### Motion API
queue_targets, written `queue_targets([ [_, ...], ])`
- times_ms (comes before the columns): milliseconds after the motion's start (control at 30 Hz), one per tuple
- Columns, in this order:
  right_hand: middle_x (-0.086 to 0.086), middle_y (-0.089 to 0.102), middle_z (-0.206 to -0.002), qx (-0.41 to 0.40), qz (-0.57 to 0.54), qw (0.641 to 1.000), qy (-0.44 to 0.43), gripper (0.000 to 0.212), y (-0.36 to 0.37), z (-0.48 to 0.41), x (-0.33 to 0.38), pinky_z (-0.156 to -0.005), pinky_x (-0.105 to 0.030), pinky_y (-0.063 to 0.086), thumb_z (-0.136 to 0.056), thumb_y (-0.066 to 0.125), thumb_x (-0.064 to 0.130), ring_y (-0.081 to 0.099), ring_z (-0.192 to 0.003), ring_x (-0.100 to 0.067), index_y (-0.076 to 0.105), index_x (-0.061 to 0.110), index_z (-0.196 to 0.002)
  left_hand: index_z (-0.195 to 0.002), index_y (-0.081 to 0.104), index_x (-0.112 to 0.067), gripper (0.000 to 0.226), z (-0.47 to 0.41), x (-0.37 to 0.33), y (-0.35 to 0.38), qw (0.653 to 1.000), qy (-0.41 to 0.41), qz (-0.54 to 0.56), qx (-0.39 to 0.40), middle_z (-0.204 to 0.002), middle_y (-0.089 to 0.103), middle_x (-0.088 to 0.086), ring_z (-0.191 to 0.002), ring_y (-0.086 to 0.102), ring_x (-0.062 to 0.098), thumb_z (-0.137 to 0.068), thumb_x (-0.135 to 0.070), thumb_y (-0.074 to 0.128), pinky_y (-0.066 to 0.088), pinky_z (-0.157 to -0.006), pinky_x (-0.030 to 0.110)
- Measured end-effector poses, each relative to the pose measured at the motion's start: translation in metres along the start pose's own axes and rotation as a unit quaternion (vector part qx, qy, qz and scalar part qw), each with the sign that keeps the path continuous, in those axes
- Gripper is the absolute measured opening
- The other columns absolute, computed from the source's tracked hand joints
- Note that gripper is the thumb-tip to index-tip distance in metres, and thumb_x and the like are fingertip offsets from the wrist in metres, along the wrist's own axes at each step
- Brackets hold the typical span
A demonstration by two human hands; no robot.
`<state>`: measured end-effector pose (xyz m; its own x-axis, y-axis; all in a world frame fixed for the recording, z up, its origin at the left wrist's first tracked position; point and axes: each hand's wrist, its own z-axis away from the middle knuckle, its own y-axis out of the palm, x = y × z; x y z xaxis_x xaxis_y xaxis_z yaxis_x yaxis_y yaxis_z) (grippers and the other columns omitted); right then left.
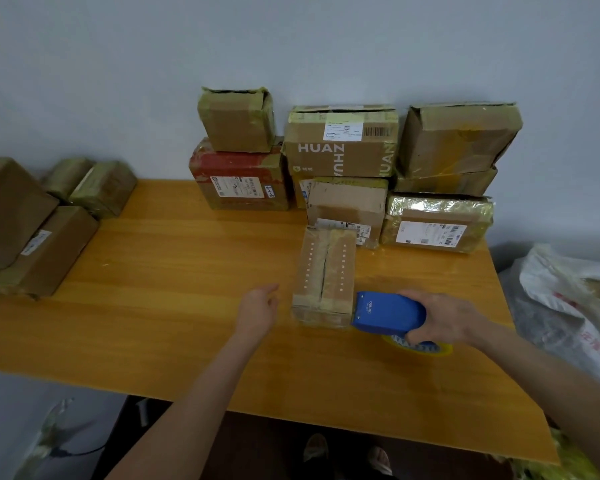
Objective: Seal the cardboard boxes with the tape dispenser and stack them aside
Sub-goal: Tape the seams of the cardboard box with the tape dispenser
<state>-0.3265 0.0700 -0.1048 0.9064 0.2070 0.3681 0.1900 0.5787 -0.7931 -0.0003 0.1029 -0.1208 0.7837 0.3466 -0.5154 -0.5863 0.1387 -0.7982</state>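
Observation:
A small cardboard box (pixel 324 275) lies on the wooden table (pixel 174 289), its two top flaps meeting along a middle seam. My right hand (pixel 447 318) grips a blue tape dispenser (pixel 388 313) whose front edge sits at the box's near right corner. A yellowish tape roll (pixel 426 348) shows under the dispenser. My left hand (pixel 258 308) hovers just left of the box with relaxed fingers, holding nothing and a little apart from it.
Several taped boxes are piled against the wall at the back (pixel 340 147). More boxes sit stacked at the table's left end (pixel 32 237). A white plastic bag (pixel 568 299) lies off the right edge. My feet (pixel 347 452) show below the front edge.

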Motion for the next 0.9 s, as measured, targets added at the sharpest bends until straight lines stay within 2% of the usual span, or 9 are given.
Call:
queue_targets([
  [100, 0.01, 0.058, -0.108, -0.006, 0.001, 1.0, -0.006, 0.075, 0.004, -0.006, 0.011, -0.078, -0.034, 0.054, -0.074, 0.072, 0.044, 0.057, -0.095, -0.014, 0.035, 0.04, -0.139, -0.139, 0.047, -0.005, 0.04, 0.01, -0.009, 0.012, 0.984, -0.012, 0.178, 0.019, -0.109, 0.065, 0.011, -0.095, 0.062, 0.027, -0.103, -0.021, 0.042, 0.05, -0.091, 0.045],
  [167, 0.01, 0.059, -0.109, -0.015, 0.004, 1.0, -0.01, 0.075, 0.008, -0.012, 0.021, -0.075, -0.033, 0.054, -0.075, 0.071, 0.045, 0.058, -0.094, -0.015, 0.033, 0.04, -0.14, -0.143, 0.042, -0.007, 0.043, 0.013, -0.014, 0.009, 0.979, -0.012, 0.205, 0.007, -0.103, 0.063, 0.008, -0.088, 0.058, 0.022, -0.104, -0.023, 0.038, 0.051, -0.083, 0.041],
  [233, 0.008, 0.059, -0.109, -0.014, 0.003, 1.0, -0.008, 0.075, 0.008, -0.016, 0.026, -0.073, -0.032, 0.054, -0.075, 0.07, 0.046, 0.058, -0.093, -0.015, 0.032, 0.04, -0.14, -0.149, 0.031, -0.013, 0.047, 0.016, -0.013, 0.006, 0.992, 0.025, 0.121, 0.004, -0.124, 0.06, 0.012, -0.096, 0.059, 0.022, -0.104, -0.027, 0.035, 0.047, -0.082, 0.036],
  [300, 0.008, 0.058, -0.109, -0.007, 0.003, 1.0, -0.007, 0.075, 0.006, -0.017, 0.027, -0.073, -0.031, 0.052, -0.076, 0.069, 0.046, 0.058, -0.093, -0.015, 0.031, 0.039, -0.14, -0.153, 0.013, -0.015, 0.056, 0.022, -0.008, 0.012, 0.995, 0.093, -0.044, -0.001, -0.156, 0.028, 0.013, -0.134, 0.04, 0.025, -0.104, -0.035, 0.029, 0.037, -0.107, 0.037],
  [367, 0.008, 0.058, -0.109, -0.003, 0.005, 1.0, -0.008, 0.075, 0.006, -0.015, 0.025, -0.073, -0.031, 0.052, -0.076, 0.07, 0.045, 0.057, -0.094, -0.014, 0.032, 0.039, -0.14, -0.153, -0.006, -0.018, 0.062, 0.028, -0.01, 0.025, 0.961, 0.198, -0.195, -0.007, -0.161, -0.005, 0.004, -0.148, 0.0, 0.021, -0.101, -0.047, 0.015, 0.007, -0.121, 0.039],
  [467, 0.009, 0.057, -0.108, -0.007, -0.004, 1.0, -0.011, 0.076, 0.007, -0.014, 0.026, -0.069, -0.028, 0.049, -0.076, 0.07, 0.044, 0.056, -0.093, -0.014, 0.032, 0.038, -0.141, -0.146, -0.02, -0.028, 0.06, 0.031, -0.013, 0.042, 0.92, 0.273, -0.281, 0.031, -0.157, -0.021, -0.003, -0.145, -0.021, 0.016, -0.099, -0.053, 0.008, -0.014, -0.118, 0.037],
  [567, 0.009, 0.057, -0.108, -0.005, -0.013, 1.0, -0.011, 0.077, 0.006, -0.016, 0.026, -0.068, -0.027, 0.049, -0.075, 0.071, 0.043, 0.056, -0.093, -0.014, 0.031, 0.038, -0.141, -0.143, -0.027, -0.028, 0.063, 0.029, -0.008, 0.048, 0.906, 0.266, -0.326, 0.035, -0.155, -0.028, 0.0, -0.143, -0.026, 0.019, -0.1, -0.053, 0.012, -0.013, -0.119, 0.043],
  [667, 0.011, 0.055, -0.107, -0.008, -0.01, 1.0, -0.016, 0.076, 0.006, -0.014, 0.025, -0.067, -0.026, 0.047, -0.074, 0.07, 0.048, 0.055, -0.094, -0.013, 0.032, 0.039, -0.139, -0.144, -0.023, -0.028, 0.059, 0.028, -0.012, 0.051, 0.912, 0.262, -0.315, 0.017, -0.158, -0.02, 0.0, -0.144, -0.022, 0.017, -0.102, -0.048, 0.013, -0.013, -0.118, 0.041],
  [900, 0.013, 0.054, -0.11, -0.017, -0.011, 0.999, -0.027, 0.077, 0.006, -0.005, 0.017, -0.079, -0.035, 0.053, -0.073, 0.072, 0.049, 0.055, -0.097, -0.014, 0.033, 0.04, -0.139, -0.144, -0.024, -0.029, 0.065, 0.02, -0.018, 0.044, 0.908, 0.266, -0.322, 0.031, -0.155, -0.023, -0.004, -0.144, -0.021, 0.016, -0.101, -0.036, 0.025, -0.013, -0.118, 0.038],
])
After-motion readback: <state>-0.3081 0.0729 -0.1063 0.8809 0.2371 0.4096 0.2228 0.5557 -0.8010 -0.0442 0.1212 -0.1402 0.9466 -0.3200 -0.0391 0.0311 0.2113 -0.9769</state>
